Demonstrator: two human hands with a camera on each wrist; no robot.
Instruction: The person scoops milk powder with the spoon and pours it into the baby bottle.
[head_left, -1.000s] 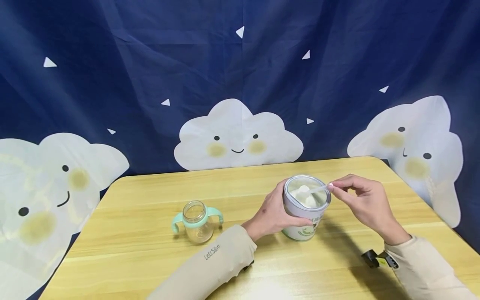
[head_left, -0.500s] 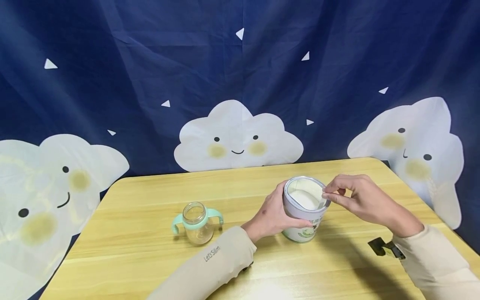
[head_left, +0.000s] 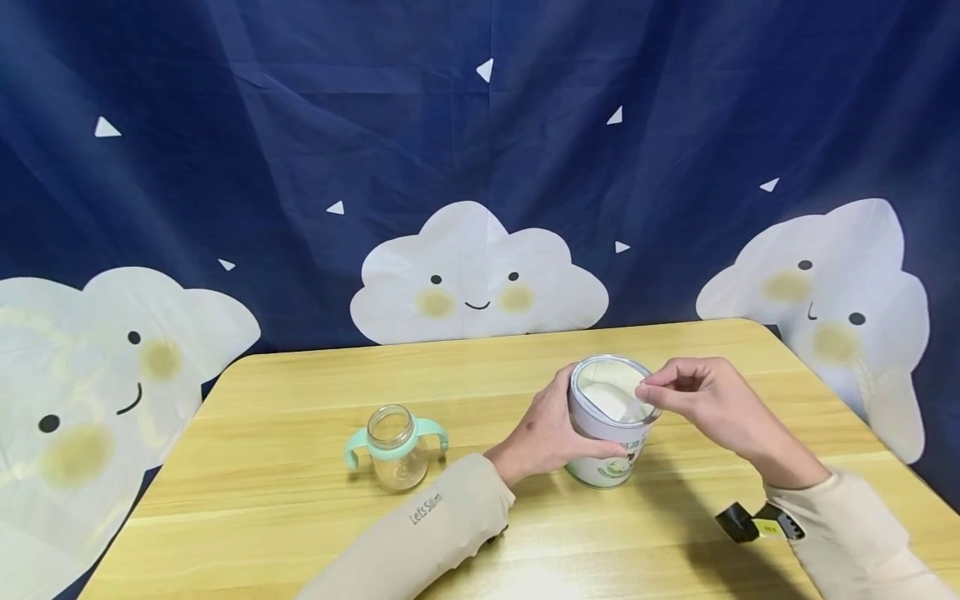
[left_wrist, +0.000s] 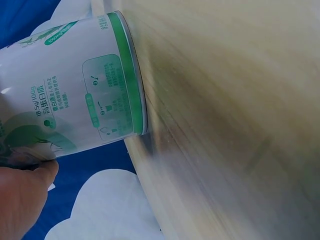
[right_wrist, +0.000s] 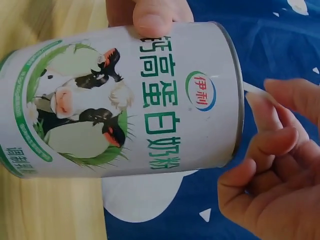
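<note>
Right hand (head_left: 705, 404) had moved closer to the can (head_left: 613, 428), pinching a white handle (right_wrist: 255, 89); left hand (head_left: 540, 442) gripped the can, bottle (head_left: 393, 454) left of it. Judged: scooping, next wanting a level lift.

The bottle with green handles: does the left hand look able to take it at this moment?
Probably not right now: the left hand grips the can and would likely need to let go first, though nothing covers the bottle.

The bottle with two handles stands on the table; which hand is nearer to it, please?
Left: the left hand grips the can on the side facing the bottle, while the right hand is farther off, at the can's opposite side.
</note>
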